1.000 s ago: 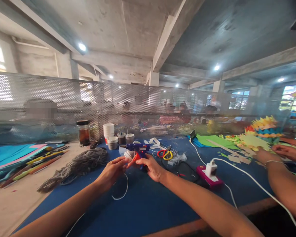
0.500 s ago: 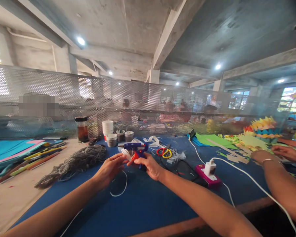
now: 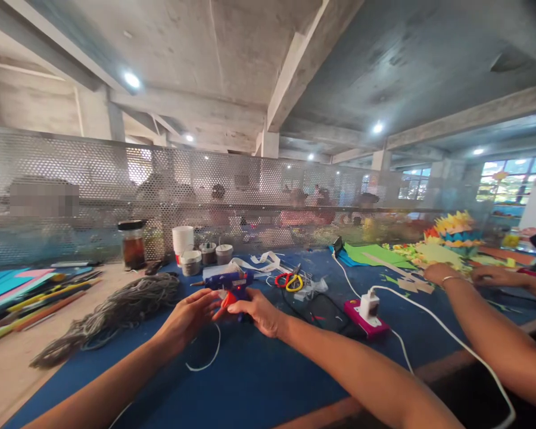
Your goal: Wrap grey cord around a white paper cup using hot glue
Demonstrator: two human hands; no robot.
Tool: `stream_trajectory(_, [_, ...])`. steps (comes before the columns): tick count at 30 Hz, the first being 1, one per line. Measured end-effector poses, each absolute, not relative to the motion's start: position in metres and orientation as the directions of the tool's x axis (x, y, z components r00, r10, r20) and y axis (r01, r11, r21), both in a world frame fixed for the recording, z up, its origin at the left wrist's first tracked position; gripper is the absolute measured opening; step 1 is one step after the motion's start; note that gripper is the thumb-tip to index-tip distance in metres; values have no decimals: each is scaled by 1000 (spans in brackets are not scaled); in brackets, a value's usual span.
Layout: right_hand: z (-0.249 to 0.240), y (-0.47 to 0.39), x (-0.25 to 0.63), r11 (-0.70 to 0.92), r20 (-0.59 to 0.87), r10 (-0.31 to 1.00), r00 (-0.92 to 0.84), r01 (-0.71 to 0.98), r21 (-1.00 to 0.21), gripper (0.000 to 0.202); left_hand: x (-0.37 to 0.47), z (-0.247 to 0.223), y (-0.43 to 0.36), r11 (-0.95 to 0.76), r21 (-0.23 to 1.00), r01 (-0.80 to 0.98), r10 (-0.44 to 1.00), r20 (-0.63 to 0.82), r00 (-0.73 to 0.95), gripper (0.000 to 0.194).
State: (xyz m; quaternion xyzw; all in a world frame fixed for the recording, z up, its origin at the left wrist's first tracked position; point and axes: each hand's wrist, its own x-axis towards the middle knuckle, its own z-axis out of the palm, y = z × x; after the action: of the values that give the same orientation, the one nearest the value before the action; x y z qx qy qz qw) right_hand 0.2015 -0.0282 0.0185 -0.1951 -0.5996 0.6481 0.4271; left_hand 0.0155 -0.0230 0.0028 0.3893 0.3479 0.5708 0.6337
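Note:
A blue glue gun [image 3: 227, 279] with a red-orange trigger is in my right hand [image 3: 258, 311], its fingers wrapped round the handle and its nozzle pointing left. My left hand [image 3: 193, 316] is just below the nozzle, fingertips bent together near the trigger. Something small and whitish shows at those fingertips, too small to name. A thin white cord [image 3: 214, 351] curves on the blue table [image 3: 232, 387] under the hands.
Grey yarn [image 3: 116, 304], a dark jar [image 3: 133, 245] and white cups [image 3: 183, 239] stand left. Scissors [image 3: 289, 281] and a pink power strip [image 3: 367, 319] are right of my hands. Another person's arms [image 3: 482, 316] reach over green paper scraps at the right.
The view has shifted, so most things sit further left. The glue gun now shows more of its nozzle, and the white piece at my left fingertips is less visible.

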Motion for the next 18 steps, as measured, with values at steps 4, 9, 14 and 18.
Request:
stream_trajectory(4, [18,-29,202,101,269,777,-569,-309,-946,31,15,2,-22,3,912,-410,985,68,158,14])
stream_trajectory(9, [18,-32,200,90,260,761,-594,-300,-950,32,14,0,-19,11,890,-456,987,65,150,7])
stream_trajectory(14, [14,-29,200,103,274,766,-582,-310,-945,32,18,6,-24,25,859,-511,982,74,173,8])
stream_trajectory(18, [12,-27,200,119,274,773,-572,-293,-949,34,21,13,-31,48,857,-512,984,47,170,8])
